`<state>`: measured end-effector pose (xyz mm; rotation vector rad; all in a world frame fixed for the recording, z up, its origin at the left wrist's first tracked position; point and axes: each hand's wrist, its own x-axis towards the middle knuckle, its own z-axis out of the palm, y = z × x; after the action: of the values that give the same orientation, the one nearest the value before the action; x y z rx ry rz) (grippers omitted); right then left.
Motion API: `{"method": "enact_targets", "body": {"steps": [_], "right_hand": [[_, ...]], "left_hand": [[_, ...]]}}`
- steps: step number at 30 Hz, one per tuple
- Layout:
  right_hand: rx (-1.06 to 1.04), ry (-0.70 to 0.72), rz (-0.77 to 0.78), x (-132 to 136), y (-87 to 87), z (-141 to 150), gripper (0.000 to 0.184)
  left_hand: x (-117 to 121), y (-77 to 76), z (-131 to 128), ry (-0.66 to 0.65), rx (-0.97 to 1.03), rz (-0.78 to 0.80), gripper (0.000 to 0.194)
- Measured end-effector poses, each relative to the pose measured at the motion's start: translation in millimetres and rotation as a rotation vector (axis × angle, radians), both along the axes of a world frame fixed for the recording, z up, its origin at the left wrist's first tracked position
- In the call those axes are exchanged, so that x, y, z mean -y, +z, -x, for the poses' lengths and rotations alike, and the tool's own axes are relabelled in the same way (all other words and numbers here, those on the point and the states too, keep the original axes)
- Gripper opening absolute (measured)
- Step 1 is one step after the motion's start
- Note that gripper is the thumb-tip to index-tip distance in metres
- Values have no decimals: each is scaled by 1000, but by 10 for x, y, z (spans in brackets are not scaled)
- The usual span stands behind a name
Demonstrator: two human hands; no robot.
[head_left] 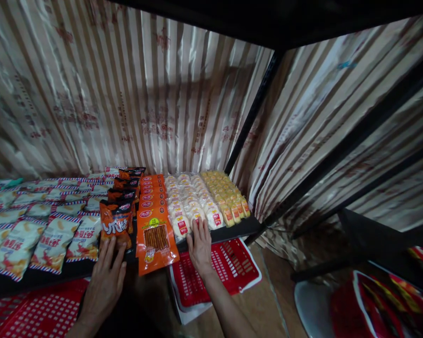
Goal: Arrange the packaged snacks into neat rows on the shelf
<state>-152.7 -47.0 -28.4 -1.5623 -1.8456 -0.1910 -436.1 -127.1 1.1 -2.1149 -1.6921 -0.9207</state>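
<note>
My left hand (105, 279) is at the front of a black shelf, its outstretched fingers at the lower edge of an orange and black snack bag (114, 220). My right hand (200, 245) reaches up from below, fingers extended against the front of a row of clear-wrapped round white crackers (197, 212). Between the hands lie overlapping orange packets of brown sticks (157, 237), the front one jutting past the shelf edge. To the right of the white crackers sit rows of yellow wrapped snacks (228, 202). Neither hand grips anything.
White snack bags with striped ends (51, 244) fill the shelf's left side. Red baskets (232, 263) stand below on the tiled floor. A striped curtain (155, 94) hangs behind, with dark metal posts (250, 117) at the corner. Red packages (380, 300) are at the lower right.
</note>
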Motion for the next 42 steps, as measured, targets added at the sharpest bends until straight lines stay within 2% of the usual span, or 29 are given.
{"method": "enact_targets", "body": {"steps": [5,9,14,17,20,23,27,32,36,42], "right_hand": [[-36,17,9,-12,9,-65,54],[-78,-118,-55,-129,42,-282,54],[-15,-234,-21,-321,67,-484,54],[33,-255,18,-365,62,-486,53],[58,-257,-6,-358,64,-470,53],[91,-226,-34,-340,82,-454,52],[106,-238,-45,-351,114,-418,57],[75,-263,-73,-421,137,-415,59],[100,-280,-87,-456,117,-420,58],[137,-283,-115,-479,79,-431,58]], "left_hand": [[21,17,8,-18,-13,-1,67],[58,79,-54,-4,-32,-23,68],[6,150,-441,-136,-134,14,54],[-84,102,-694,-158,-181,97,46],[-166,18,-815,-144,-185,139,43],[-242,-15,-827,-89,-140,191,43],[-392,48,-799,32,-58,290,48],[-659,150,-801,39,-17,407,47],[-859,197,-822,101,11,470,49],[-992,210,-810,101,26,497,50]]}}
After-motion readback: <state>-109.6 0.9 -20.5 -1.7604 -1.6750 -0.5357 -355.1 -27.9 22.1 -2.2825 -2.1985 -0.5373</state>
